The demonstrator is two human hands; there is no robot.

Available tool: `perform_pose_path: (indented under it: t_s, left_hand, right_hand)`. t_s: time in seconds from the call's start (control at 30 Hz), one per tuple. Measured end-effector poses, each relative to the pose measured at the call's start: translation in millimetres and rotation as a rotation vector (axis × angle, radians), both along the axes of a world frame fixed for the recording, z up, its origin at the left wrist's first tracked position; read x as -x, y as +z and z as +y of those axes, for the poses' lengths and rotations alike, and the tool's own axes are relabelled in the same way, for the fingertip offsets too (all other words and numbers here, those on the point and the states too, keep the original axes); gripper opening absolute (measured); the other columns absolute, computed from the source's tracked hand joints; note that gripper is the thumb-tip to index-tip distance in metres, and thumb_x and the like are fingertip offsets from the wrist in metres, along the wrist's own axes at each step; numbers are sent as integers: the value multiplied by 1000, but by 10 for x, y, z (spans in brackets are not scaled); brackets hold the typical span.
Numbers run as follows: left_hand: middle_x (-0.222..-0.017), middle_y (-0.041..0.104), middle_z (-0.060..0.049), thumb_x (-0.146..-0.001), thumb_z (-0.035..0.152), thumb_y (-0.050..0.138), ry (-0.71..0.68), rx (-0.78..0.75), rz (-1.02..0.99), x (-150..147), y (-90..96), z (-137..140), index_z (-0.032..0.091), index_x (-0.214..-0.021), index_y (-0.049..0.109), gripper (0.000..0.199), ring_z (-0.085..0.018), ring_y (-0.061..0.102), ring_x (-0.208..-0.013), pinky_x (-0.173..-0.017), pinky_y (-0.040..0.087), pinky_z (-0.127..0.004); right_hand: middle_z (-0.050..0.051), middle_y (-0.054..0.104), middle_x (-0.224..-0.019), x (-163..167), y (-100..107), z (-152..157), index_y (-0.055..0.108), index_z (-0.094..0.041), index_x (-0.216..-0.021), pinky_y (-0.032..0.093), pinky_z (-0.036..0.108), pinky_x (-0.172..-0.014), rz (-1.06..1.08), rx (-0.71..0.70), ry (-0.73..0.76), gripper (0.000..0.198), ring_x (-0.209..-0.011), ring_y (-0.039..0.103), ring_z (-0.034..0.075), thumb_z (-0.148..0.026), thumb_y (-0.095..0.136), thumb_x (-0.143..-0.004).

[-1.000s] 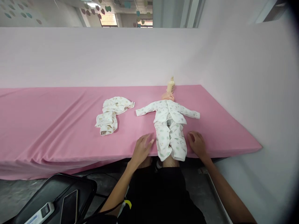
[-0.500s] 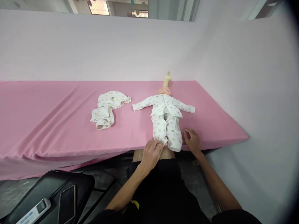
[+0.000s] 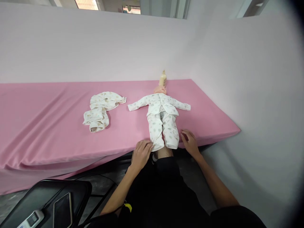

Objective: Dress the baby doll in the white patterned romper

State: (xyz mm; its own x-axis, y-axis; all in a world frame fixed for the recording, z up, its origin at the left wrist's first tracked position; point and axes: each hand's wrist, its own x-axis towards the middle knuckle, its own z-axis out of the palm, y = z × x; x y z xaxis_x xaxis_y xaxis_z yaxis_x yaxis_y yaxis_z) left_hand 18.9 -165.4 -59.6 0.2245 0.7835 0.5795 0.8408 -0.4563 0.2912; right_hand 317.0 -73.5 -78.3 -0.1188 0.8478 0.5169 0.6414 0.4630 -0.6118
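Observation:
A baby doll [image 3: 160,89] lies on its back on the pink-covered table, wearing a white printed baby jacket [image 3: 155,103] with both sleeves spread out. Below the jacket, white printed baby trousers [image 3: 155,128] cover its legs, the hems reaching the table's front edge. My left hand [image 3: 142,154] has its fingertips closed at the hem of the left-hand trouser leg. Beside the other leg, my right hand [image 3: 190,144] rests near the table edge with fingers loosely bent and apart, holding nothing.
Another white printed baby garment [image 3: 98,114] lies crumpled on the pink cloth [image 3: 59,126] to the left. A pale yellow pump bottle [image 3: 162,79] stands behind the doll's head, near the wall. A black chair [image 3: 78,190] at lower left carries a phone [image 3: 63,210] and a white device [image 3: 33,218].
My left hand has drawn the left-hand trouser hem leftward, so that leg lies straighter and the two hems are farther apart. The view has turned a little right. My right hand stays beside the doll.

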Motion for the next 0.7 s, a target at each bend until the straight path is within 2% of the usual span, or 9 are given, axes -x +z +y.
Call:
perform_pose_path:
  t_s: [0.13, 0.23, 0.3, 0.43, 0.6, 0.7]
  left_hand:
    - [-111, 63, -8, -99, 30, 54, -21, -3, 7, -18, 25, 3, 18, -108, 59, 16, -21, 56, -104, -93, 43, -36]
    - [-114, 63, -9, -95, 38, 60, 20, -46, 21, -38, 20, 13, 17, -116, 56, 29, -23, 56, -109, -95, 42, -38]
    - [-114, 63, -10, -96, 36, 57, 40, -63, 46, -40, 27, 26, 17, -116, 56, 27, -24, 57, -108, -94, 42, -38]
    - [-105, 65, -10, -99, 24, 43, 41, -25, 120, 0, 112, 24, 17, -106, 59, 19, -23, 59, -98, -88, 42, -38]
    - [-94, 65, -10, -100, 29, 37, 85, -14, 210, 80, 241, -48, 18, -93, 60, 27, -25, 58, -93, -82, 42, -39]
    - [-98, 65, -10, -99, 34, 37, 64, -17, 197, 109, 231, -51, 19, -94, 62, 29, -27, 58, -98, -86, 43, -42]
  right_hand:
    - [10, 64, -124, 21, -13, 14, 64, -20, -110, 42, 48, -106, -9, -23, -8, 29, -120, 56, 26, -39, 47, -97]
    - [10, 64, -124, 33, -26, 20, 64, -20, -111, 42, 47, -107, -14, -34, -12, 28, -120, 56, 25, -38, 46, -97]
    - [9, 64, -125, 35, -32, 26, 64, -21, -111, 42, 47, -107, -18, -36, -12, 28, -121, 56, 25, -37, 46, -97]
    - [10, 64, -126, 26, -40, 41, 65, -21, -112, 41, 47, -108, -27, -38, -16, 29, -122, 56, 26, -37, 46, -97]
    - [10, 62, -129, -4, -32, 27, 64, -19, -118, 39, 46, -111, -60, -35, -16, 34, -126, 53, 25, -37, 43, -98]
    - [8, 61, -131, -14, -5, -12, 62, -19, -122, 38, 44, -113, -86, -45, 3, 36, -129, 51, 23, -37, 39, -101]
